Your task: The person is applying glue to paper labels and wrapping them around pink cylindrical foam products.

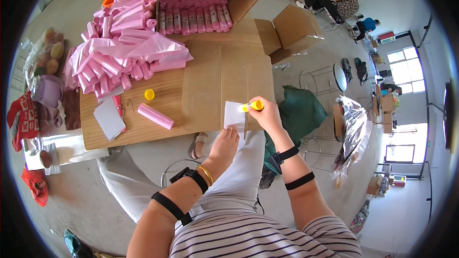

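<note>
My right hand [266,114] grips a yellow glue stick [252,106] and presses its tip onto a small white paper slip [234,114] lying at the table's near right edge. My left hand [227,139] rests flat with its fingertips on the lower part of that slip, holding it down. One pink plastic roll [155,116] lies alone on the wooden table [143,134], left of the slip. A yellow cap [149,94] sits just above that roll.
A heap of pink rolls [117,48] fills the table's far left. A cardboard box [205,0] holds rows of pink rolls. A stack of white slips [109,118] lies at front left. Smaller boxes [291,33], stools and seated people are to the right.
</note>
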The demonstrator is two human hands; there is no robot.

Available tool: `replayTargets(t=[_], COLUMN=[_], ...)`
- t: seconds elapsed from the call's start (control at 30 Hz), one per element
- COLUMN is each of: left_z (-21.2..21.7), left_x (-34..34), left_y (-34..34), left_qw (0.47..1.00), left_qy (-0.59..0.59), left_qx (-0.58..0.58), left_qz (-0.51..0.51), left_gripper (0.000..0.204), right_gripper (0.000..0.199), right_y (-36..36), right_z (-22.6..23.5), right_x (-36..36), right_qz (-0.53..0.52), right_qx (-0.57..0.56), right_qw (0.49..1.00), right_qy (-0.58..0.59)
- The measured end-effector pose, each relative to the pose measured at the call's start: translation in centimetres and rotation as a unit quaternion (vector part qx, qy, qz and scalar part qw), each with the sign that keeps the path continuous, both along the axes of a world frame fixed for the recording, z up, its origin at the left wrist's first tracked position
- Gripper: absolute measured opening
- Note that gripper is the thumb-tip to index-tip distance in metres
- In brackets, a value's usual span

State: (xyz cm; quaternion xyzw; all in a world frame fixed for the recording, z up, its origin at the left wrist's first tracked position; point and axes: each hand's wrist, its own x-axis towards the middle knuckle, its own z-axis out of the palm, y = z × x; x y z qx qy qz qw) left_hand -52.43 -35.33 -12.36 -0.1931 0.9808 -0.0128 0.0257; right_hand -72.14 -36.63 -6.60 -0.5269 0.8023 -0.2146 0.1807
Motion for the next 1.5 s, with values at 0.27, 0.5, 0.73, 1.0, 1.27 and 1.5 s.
replayTargets(t=[0.27, 0.5, 0.73, 1.0, 1.27, 1.5], left_z=[-0.3, -0.4, -0.2, -0.4, -1.5, -1.5], left_x=[0.0, -0.1, -0.1, -0.2, -0.2, -0.1], left_y=[0.0, 0.1, 0.2, 0.1, 0.8, 0.9], left_qw=[1.0, 1.0, 1.0, 1.0, 0.999, 0.999], left_qy=[0.011, 0.024, 0.006, -0.004, -0.026, -0.032], left_qx=[-0.004, 0.011, 0.004, 0.007, -0.021, -0.035], left_qz=[0.002, -0.002, 0.003, 0.002, -0.001, 0.003], left_gripper=[0.052, 0.052, 0.055, 0.056, 0.053, 0.06], right_gripper=[0.024, 0.024, 0.024, 0.022, 0.027, 0.027], right_y=[-1.7, 0.6, 0.7, 2.1, 0.3, 2.3], right_z=[-0.1, -0.6, -0.2, 0.9, 0.1, 0.3], right_x=[3.6, -1.0, 3.1, 0.7, 6.2, 3.6], right_qz=[0.026, -0.013, 0.029, 0.0, 0.075, 0.063], right_qx=[-0.021, -0.023, -0.038, -0.016, -0.039, -0.029], right_qw=[0.998, 0.999, 0.998, 0.999, 0.996, 0.997], right_qy=[-0.044, 0.024, -0.032, -0.027, -0.038, -0.024])
